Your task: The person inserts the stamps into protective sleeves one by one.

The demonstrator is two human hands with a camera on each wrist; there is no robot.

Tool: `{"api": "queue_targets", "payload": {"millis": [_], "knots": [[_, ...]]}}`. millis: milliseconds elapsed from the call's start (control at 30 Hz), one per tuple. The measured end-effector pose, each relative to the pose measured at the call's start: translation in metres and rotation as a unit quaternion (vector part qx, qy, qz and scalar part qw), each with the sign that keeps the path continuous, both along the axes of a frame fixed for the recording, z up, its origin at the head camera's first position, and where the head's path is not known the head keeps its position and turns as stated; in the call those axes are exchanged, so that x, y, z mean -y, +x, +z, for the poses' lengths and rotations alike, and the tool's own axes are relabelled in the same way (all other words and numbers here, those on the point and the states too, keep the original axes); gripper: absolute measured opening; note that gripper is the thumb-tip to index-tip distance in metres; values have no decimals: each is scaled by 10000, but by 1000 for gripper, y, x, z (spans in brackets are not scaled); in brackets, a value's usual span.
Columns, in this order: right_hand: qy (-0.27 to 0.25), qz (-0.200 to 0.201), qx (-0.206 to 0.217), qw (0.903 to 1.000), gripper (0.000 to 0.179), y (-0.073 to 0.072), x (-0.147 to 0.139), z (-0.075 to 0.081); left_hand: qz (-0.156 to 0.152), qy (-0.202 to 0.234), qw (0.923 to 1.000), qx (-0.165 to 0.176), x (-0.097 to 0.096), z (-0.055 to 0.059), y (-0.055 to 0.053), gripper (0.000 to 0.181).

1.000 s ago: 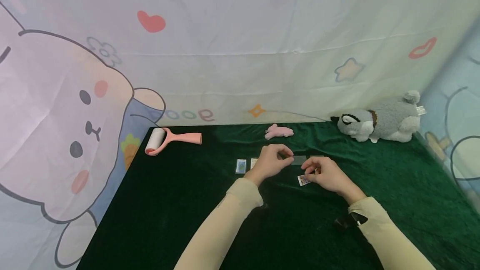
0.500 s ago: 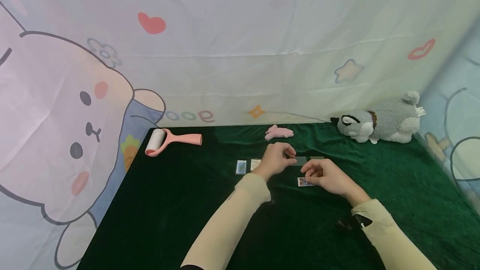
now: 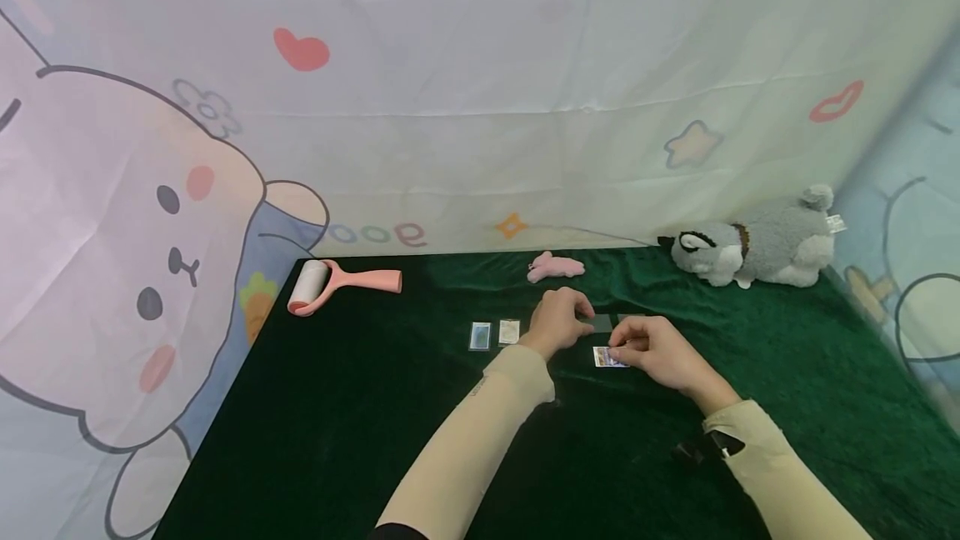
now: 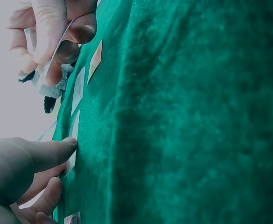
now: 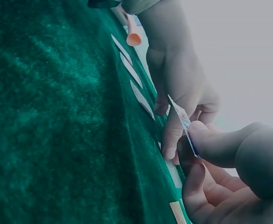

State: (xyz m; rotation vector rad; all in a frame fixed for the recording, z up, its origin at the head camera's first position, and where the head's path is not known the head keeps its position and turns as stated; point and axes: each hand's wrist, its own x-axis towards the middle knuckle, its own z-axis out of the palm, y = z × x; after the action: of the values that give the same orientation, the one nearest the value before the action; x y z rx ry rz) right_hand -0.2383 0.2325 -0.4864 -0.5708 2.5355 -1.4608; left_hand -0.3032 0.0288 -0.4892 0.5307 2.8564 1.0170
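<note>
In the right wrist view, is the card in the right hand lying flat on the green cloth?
No, the right hand pinches the card at a tilt, raised off the green cloth.

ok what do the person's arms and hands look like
The left sleeve and right sleeve are pale cream. The left bears a dark marking, too small to read; on the right is a dark item. The left hand and right hand wear no gloves.
</note>
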Motion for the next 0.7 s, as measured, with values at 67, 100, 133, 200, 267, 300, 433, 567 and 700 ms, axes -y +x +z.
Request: {"api": "queue_targets", "payload": {"millis": [67, 100, 133, 200, 267, 300, 433, 567, 700], "knots": [[-20, 22, 2, 10000, 4, 0, 0, 0, 21, -29, 10000, -11, -1, 0, 0, 9], [-20, 36, -4, 10000, 4, 0, -1, -1, 36, -49, 10000, 4, -1, 0, 0, 9], [-25, 48, -6, 10000, 4, 0, -1, -1, 46, -82, 10000, 12, -2, 1, 0, 8], [-23, 70, -14, 10000, 4, 0, -1, 0, 58, -148, 9999, 29, -2, 1, -1, 8], [-25, 85, -45, 10000, 3, 1, 0, 0, 70, -210, 9997, 67, -2, 2, -1, 8], [-20, 84, -70, 9999, 4, 1, 0, 0, 72, -239, 9997, 85, -2, 2, -1, 9], [-25, 80, -173, 9998, 3, 0, 1, -1, 25, -243, 9996, 106, -1, 2, -2, 10], [-46, 74, -251, 9996, 3, -1, 0, -4, -2, 94, 9998, 154, 2, 4, -1, 10], [-32, 56, -274, 9996, 4, -1, 0, -6, -5, 521, 9986, 125, 6, 7, 0, 8]]}}
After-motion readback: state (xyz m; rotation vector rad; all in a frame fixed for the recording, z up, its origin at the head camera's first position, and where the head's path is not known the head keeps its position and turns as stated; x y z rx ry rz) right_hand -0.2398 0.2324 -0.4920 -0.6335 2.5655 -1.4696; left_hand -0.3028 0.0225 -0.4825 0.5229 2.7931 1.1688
